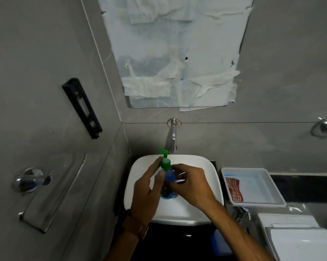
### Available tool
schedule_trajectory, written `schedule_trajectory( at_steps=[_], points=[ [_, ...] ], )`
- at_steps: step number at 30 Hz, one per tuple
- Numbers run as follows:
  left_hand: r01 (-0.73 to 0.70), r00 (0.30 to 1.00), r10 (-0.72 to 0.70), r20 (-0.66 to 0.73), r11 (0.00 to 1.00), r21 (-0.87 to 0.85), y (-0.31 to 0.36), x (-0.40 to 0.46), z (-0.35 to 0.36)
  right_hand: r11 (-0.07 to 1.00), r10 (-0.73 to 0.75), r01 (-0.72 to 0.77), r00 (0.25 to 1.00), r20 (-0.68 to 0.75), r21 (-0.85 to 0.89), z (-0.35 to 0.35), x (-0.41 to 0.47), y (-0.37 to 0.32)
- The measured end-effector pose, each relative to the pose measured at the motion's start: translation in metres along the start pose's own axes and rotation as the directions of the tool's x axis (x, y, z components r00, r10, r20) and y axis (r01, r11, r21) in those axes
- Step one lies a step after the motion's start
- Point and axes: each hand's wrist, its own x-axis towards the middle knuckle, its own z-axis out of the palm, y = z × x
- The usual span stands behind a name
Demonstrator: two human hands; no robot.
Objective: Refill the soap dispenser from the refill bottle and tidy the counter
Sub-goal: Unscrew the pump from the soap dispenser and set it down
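Note:
A small soap dispenser with a blue body and a green pump top is held over the white basin. My left hand grips its left side, with the forefinger lying along the green collar. My right hand wraps the bottle's right side, fingers curled round the body. Both hands hide most of the bottle. I cannot pick out a refill bottle with certainty.
A chrome tap juts from the wall above the basin. A white tray holding a red checked cloth sits on the right counter, with white flat items nearer me. A blue object lies below the basin. A glass shelf is on the left wall.

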Motion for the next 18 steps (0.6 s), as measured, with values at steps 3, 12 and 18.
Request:
schedule_trajectory(
  at_steps=[3, 12, 18],
  points=[
    [-0.042, 0.988, 0.054, -0.147, 0.995, 0.088, 0.004, 0.004, -0.002, 1.0, 0.0, -0.001, 1.0, -0.024, -0.01, -0.008, 0.001, 0.005],
    [-0.033, 0.994, 0.041, -0.099, 0.996, 0.082, 0.019, 0.019, -0.007, 0.997, -0.038, 0.037, 0.999, -0.008, -0.064, -0.003, 0.001, 0.008],
    [0.005, 0.965, -0.045, -0.259, 0.988, -0.156, 0.046, 0.031, -0.023, 0.998, -0.041, 0.042, 0.999, 0.02, -0.037, 0.003, 0.0, 0.018]
  ],
)
